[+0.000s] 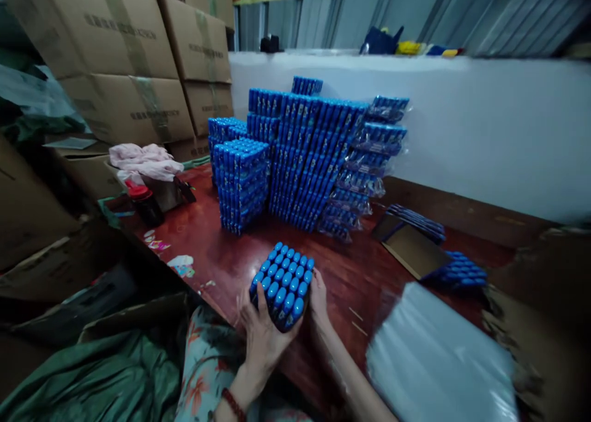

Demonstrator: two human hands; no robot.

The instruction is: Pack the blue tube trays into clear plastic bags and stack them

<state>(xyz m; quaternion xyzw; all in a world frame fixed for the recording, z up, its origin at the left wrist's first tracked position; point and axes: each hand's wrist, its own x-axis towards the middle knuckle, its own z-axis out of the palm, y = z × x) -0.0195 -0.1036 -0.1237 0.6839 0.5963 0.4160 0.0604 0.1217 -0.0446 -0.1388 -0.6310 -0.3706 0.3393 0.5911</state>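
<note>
**A:** Quick, what step is this?

**B:** Looks like squaring up a bundle (282,286) of blue-capped tubes, packed in rows, caps facing up toward the cam. It's at the near edge of the bench (217,243), about mid-length, right in front of the person.

**A:** Hands?

**B:** L hand (263,339) is half closed: thumb up the near face, fingers curled round the left side, beaded bracelet (233,403) at the wrist. R hand (319,302) is mostly open, fingers straight and flat against the right side, thumb hidden. So the bundle is squeezed between the two. Can't tell if its base rests on the wood or is lifted a bit.

**A:** What does the next move need, imo?

**B:** Even pressure from both sides. I see no wrap on it, so if either hand slackens the outer rows could splay. Keep the caps level too.

**A:** Anything around it?

**B:** A big stack (305,157) of the same blue packs toward the far edge, well apart. Clear plastic sheets (438,360) at the near right corner, close to the R forearm. A flat card piece (415,249) and a small loose bunch (459,273) on the right side. Cartons (120,58) off the left edge.
</note>
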